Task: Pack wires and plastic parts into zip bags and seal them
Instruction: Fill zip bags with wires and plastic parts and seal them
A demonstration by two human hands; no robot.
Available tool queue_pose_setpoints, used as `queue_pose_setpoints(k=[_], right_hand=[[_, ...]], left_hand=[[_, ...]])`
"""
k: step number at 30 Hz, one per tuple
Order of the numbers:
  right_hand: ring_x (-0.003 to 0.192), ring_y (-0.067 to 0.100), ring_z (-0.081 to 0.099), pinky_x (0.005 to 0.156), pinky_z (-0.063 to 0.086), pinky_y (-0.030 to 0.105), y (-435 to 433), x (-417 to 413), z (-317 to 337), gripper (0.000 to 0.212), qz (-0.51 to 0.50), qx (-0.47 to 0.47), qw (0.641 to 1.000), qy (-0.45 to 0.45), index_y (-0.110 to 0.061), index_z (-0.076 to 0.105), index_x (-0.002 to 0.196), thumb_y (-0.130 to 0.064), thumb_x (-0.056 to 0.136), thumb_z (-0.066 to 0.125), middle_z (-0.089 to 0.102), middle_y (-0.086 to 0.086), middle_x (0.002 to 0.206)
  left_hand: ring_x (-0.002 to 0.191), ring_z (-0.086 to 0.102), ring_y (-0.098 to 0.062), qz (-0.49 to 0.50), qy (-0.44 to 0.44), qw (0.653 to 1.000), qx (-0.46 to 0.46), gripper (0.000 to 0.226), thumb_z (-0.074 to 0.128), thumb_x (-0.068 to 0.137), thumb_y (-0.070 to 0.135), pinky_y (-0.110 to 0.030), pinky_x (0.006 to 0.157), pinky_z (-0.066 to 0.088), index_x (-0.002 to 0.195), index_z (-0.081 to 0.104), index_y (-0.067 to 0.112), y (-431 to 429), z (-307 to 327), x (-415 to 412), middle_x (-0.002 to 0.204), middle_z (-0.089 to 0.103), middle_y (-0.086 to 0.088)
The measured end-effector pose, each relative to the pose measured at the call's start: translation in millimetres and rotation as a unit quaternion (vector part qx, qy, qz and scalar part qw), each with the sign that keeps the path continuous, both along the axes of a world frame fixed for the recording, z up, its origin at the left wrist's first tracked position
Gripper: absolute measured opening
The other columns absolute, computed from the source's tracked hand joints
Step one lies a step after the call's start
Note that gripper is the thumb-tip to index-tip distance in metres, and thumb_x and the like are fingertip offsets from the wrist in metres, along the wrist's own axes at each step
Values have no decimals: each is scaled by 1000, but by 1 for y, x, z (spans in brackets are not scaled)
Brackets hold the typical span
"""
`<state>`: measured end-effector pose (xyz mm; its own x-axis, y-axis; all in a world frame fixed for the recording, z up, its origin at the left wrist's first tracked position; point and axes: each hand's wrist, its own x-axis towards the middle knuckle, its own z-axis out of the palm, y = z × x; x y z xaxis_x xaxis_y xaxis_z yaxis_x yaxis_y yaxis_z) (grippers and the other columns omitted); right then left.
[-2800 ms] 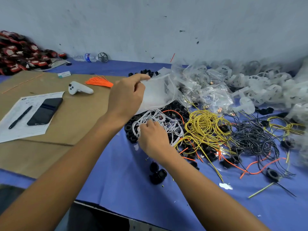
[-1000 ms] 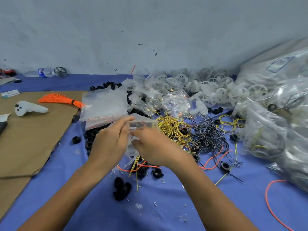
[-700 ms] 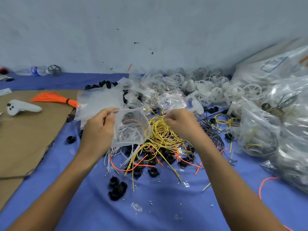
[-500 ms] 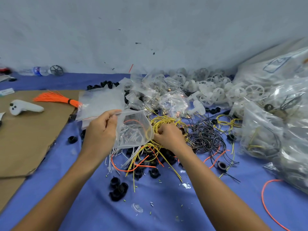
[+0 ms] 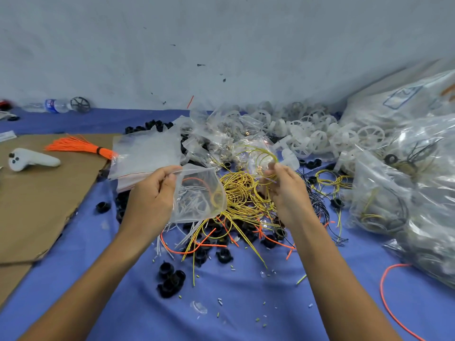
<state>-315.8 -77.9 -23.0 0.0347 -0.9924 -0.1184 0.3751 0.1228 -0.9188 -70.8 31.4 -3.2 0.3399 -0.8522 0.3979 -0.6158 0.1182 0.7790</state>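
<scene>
My left hand (image 5: 151, 193) pinches the top edge of a small clear zip bag (image 5: 199, 195) that hangs above the blue cloth; white, orange and yellow wires show inside it. My right hand (image 5: 283, 190) pinches a loop of yellow wire (image 5: 264, 156) lifted above the yellow wire pile (image 5: 240, 193), just right of the bag. Black plastic rings (image 5: 171, 279), orange wires (image 5: 197, 249) and white wires lie under and in front of the bag. A stack of unused zip bags (image 5: 145, 153) lies behind my left hand.
Large filled clear bags (image 5: 406, 193) crowd the right side. White plastic wheels (image 5: 320, 136) and small packed bags (image 5: 221, 134) pile up at the back. Black wires (image 5: 317, 203) lie to the right. Cardboard (image 5: 37, 200) at left carries a white controller (image 5: 32, 159) and an orange wire bundle (image 5: 78, 147).
My right hand went from the bag's mouth down into the yellow wire pile, then rose with a loop of yellow wire. My left hand kept holding the bag.
</scene>
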Motion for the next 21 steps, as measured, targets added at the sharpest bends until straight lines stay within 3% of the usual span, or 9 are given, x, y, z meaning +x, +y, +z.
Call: queue_pose_setpoints(k=[3, 6, 10, 13, 15, 17, 19, 21], right_hand=[[74, 18, 64, 73, 50, 32, 5, -8, 8, 19, 17, -6, 996, -90, -14, 58, 105, -24, 105, 41, 60, -6, 72], [79, 20, 65, 70, 54, 29, 10, -11, 17, 21, 40, -6, 991, -128, -15, 59, 105, -24, 105, 39, 57, -7, 70], [73, 16, 60, 69, 56, 28, 16, -9, 27, 21, 82, -3, 986, -147, -15, 61, 106, -26, 104, 43, 51, -6, 73], [57, 9, 48, 54, 46, 20, 27, -8, 34, 21, 175, -4, 975, -137, -17, 65, 100, -27, 101, 46, 46, -7, 72], [51, 7, 44, 43, 39, 18, 37, -5, 37, 22, 262, -24, 963, -59, -17, 69, 96, -28, 98, 50, 47, -6, 70], [48, 9, 45, 39, 39, 20, 46, 4, 39, 20, 327, -72, 937, 97, -13, 70, 95, -22, 98, 53, 50, -3, 69], [49, 11, 48, 40, 44, 24, 55, 19, 38, 20, 328, -111, 908, 237, -11, 69, 88, -16, 99, 54, 52, 2, 70], [53, 16, 54, 44, 49, 26, 66, 43, 36, 21, 303, -110, 912, 252, -15, 68, 87, -9, 99, 51, 56, 5, 72]], left_hand=[[41, 39, -1, 0, 3, 1000, 3, 26, 45, 103, 19, -24, 47, 29, 115, 67, 27, -1, 0, -5, 48, 44, 11], [39, 37, -2, -11, 2, 1000, 0, 26, 44, 103, 20, -12, 41, 25, 114, 66, 30, -3, -1, -7, 45, 46, 18], [38, 29, -6, -22, 6, 1000, 0, 25, 44, 103, 27, -16, 39, 23, 113, 65, 34, -3, -3, -5, 44, 37, 13], [40, 34, -5, -23, 1, 1000, 7, 27, 42, 100, 31, -22, 44, 29, 114, 66, 31, -3, -5, -5, 46, 42, 13], [45, 39, -5, -27, -9, 999, 15, 28, 42, 101, 30, -30, 50, 36, 116, 65, 30, -2, -5, -8, 51, 48, 12], [49, 45, -7, -32, -26, 999, 21, 28, 43, 101, 31, -35, 57, 43, 118, 65, 30, 0, -3, -13, 58, 55, 5], [52, 50, -8, -35, -69, 997, 28, 28, 42, 103, 32, -30, 54, 42, 121, 64, 32, 4, 0, -19, 59, 57, 10], [60, 57, -7, -46, -125, 990, 45, 29, 41, 103, 35, -29, 59, 45, 124, 61, 36, 10, 1, -27, 63, 60, 15]])
